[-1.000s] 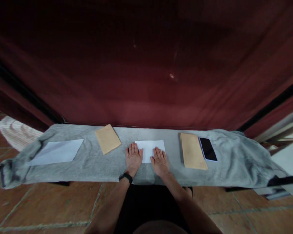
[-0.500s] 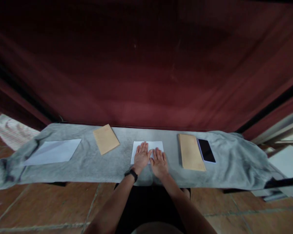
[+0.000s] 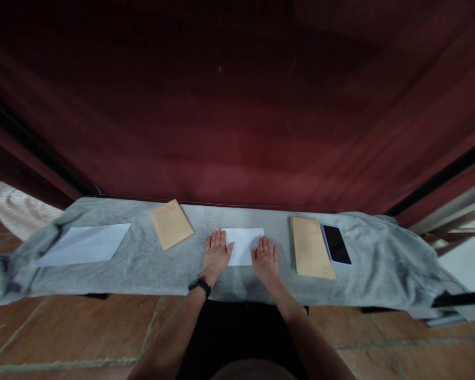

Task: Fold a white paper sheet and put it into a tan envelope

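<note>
Left hand [image 3: 216, 257] and right hand [image 3: 266, 258] flat, gripping nothing, over white paper's [image 3: 243, 246] left and right edges. Probably smoothing; next move calls for even pressure.

- Left grip [image 3: 217, 255], a bare hand, lies palm down, fingers [image 3: 217, 238] pointing forward, thumb angled inward.
- Right grip [image 3: 266, 260], also bare, rests palm down, apart from the left.
- Forearms [image 3: 183, 322] reach forward, converging toward the wrists [image 3: 272, 281].
</note>
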Motion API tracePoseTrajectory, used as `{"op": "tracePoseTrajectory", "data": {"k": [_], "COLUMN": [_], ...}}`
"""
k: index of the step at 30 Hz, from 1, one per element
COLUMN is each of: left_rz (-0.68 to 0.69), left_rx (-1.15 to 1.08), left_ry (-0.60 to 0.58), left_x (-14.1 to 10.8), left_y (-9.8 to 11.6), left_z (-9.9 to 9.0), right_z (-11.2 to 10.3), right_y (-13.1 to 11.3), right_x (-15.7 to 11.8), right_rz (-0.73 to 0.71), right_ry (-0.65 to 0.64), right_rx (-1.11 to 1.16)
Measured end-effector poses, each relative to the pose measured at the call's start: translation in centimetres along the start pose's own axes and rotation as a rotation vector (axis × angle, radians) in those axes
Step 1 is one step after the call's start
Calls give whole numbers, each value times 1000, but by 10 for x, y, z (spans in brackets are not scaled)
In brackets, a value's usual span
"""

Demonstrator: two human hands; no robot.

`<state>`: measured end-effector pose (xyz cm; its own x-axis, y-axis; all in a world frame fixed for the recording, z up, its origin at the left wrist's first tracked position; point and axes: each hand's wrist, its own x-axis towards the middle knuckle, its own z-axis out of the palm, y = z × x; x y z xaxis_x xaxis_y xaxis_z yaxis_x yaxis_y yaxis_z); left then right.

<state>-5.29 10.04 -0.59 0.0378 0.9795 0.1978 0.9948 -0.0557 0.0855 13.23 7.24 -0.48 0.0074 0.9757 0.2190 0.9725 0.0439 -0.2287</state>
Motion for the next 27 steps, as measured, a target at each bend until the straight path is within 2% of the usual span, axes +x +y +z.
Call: {"op": "tracePoseTrajectory", "data": {"k": [5, 8, 13, 20, 27], "left_rz": [17, 15, -2, -4, 8], "left_rx": [-5, -21, -50, -40, -56], "left_ry": [-3, -13, -21, -22, -45], "left_x": [0, -1, -2, -3, -3], "left_y": [1, 1, 3, 4, 2], "left_z": [-5, -8, -9, -10, -9], "right_z": [-1, 11, 23, 20, 22], "right_y": [-39, -47, -35, -13, 12], "right_x": [31, 35, 33, 36, 27], "right_rz": [-150, -184, -204, -104, -108], "right_ry": [-159, -192, -148, -78, 55], "right_rx": [120, 146, 103, 41, -2]}}
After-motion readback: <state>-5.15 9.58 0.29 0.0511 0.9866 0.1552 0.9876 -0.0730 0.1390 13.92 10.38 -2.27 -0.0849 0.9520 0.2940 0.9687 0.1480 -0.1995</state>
